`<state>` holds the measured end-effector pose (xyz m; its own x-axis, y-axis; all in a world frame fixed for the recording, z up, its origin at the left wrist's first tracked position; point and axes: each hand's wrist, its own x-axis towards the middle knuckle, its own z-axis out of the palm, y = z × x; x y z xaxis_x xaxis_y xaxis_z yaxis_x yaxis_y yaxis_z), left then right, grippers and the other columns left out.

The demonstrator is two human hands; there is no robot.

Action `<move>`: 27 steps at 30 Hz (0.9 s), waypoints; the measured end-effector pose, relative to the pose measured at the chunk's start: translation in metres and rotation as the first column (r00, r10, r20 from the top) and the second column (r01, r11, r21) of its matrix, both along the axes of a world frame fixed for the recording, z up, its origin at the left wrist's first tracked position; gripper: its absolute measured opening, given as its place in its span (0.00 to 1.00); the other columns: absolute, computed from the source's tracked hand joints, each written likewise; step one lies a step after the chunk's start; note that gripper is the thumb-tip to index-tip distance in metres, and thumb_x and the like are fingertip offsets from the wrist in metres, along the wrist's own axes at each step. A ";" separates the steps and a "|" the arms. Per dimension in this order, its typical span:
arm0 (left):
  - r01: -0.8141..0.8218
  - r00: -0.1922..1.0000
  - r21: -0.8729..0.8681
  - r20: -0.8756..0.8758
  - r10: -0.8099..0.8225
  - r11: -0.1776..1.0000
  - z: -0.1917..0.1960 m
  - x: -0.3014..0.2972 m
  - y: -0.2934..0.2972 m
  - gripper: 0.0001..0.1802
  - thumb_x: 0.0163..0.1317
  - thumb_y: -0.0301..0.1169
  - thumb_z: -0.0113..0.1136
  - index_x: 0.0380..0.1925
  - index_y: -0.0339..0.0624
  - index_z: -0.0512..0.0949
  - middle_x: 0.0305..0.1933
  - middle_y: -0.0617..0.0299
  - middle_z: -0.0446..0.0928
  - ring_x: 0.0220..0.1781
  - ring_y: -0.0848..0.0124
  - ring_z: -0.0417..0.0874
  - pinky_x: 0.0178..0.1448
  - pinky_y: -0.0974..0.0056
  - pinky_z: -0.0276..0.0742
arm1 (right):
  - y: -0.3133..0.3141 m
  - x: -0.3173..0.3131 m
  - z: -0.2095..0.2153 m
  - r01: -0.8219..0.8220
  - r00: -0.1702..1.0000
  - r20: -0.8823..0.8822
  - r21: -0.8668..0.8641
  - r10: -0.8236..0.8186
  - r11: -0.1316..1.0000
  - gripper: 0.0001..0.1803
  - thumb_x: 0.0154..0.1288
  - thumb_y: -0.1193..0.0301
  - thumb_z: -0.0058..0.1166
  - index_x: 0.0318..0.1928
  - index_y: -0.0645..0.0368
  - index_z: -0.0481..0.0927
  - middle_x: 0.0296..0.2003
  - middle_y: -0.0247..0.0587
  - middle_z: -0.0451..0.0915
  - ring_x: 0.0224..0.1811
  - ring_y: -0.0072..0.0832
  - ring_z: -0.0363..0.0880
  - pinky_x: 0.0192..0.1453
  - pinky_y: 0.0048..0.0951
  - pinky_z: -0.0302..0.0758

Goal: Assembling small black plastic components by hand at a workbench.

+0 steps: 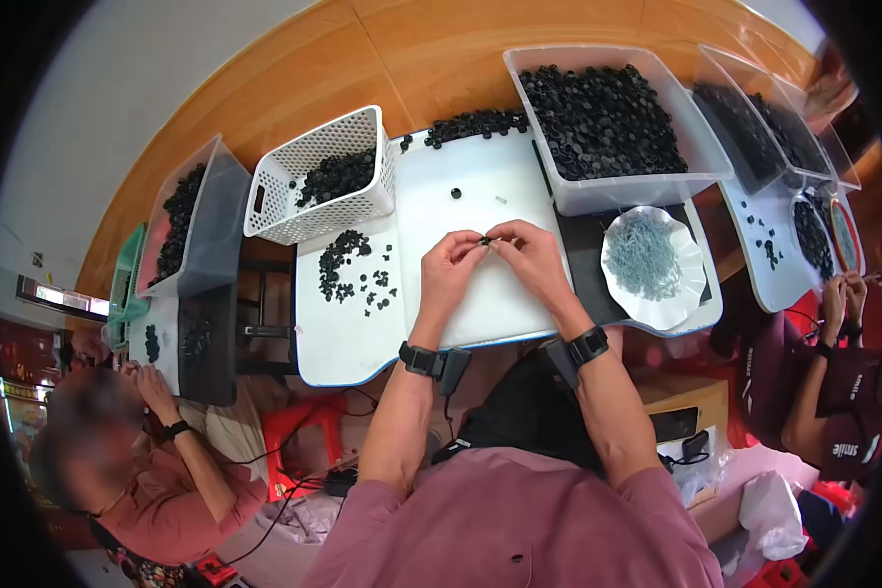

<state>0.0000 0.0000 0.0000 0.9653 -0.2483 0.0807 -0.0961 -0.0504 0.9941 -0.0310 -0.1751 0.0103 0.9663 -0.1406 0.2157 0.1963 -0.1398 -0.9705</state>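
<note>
Pinching a small black part midway between left hand and right hand, gripped by both, above the white table; cannot make out its long axis.

Hands: two, left hand and right hand. Dark part between fingertips: one. White surface: one perforated basket, far left corner; one clear tub, far right corner; one fluted plate, near right corner; one lone round piece and one pale strip, toward far edge. Loose black pieces: two patches, left edge and far edge, too crowded to count singly. Blue-grey slivers on plate: uncountable.
</note>
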 end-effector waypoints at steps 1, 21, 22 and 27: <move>-0.007 1.000 0.020 -0.010 0.007 1.000 0.000 -0.001 0.000 0.15 0.68 0.22 0.68 0.53 0.33 0.81 0.46 0.59 0.88 0.46 0.76 0.87 0.51 0.72 0.81 | 0.001 -0.001 0.001 0.001 1.000 -0.016 0.012 -0.001 1.000 0.10 0.64 0.76 0.65 0.46 0.61 0.89 0.37 0.40 0.90 0.33 0.22 0.82 0.39 0.25 0.78; -0.257 0.912 0.673 0.406 -0.055 0.694 0.021 0.094 0.009 0.22 0.60 0.29 0.70 0.55 0.38 0.84 0.47 0.51 0.82 0.40 0.62 0.83 0.49 0.60 0.79 | 0.002 0.001 0.002 0.224 0.971 0.062 0.097 -0.231 0.970 0.09 0.65 0.78 0.66 0.45 0.64 0.89 0.37 0.40 0.88 0.34 0.21 0.83 0.41 0.24 0.79; -0.255 0.911 0.672 0.408 -0.060 0.695 0.022 0.095 0.007 0.22 0.60 0.29 0.70 0.55 0.38 0.84 0.47 0.51 0.82 0.40 0.62 0.83 0.49 0.60 0.79 | 0.003 0.000 0.002 0.225 0.971 0.060 0.096 -0.232 0.970 0.09 0.64 0.78 0.67 0.45 0.64 0.89 0.37 0.40 0.88 0.34 0.21 0.83 0.41 0.24 0.79; -0.183 0.955 0.473 0.294 0.041 0.862 0.033 0.066 -0.012 0.17 0.60 0.29 0.72 0.48 0.36 0.85 0.41 0.51 0.88 0.40 0.63 0.89 0.47 0.63 0.84 | -0.001 -0.001 -0.001 0.245 0.964 0.083 0.090 -0.252 0.965 0.09 0.64 0.79 0.67 0.45 0.63 0.89 0.37 0.40 0.88 0.32 0.21 0.82 0.39 0.25 0.78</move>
<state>0.0656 -0.0120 0.0335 0.9482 -0.2152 0.2337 -0.3154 -0.5495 0.7736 -0.0325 -0.1766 0.0090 0.8749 -0.3939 0.2816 0.2546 -0.1204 -0.9595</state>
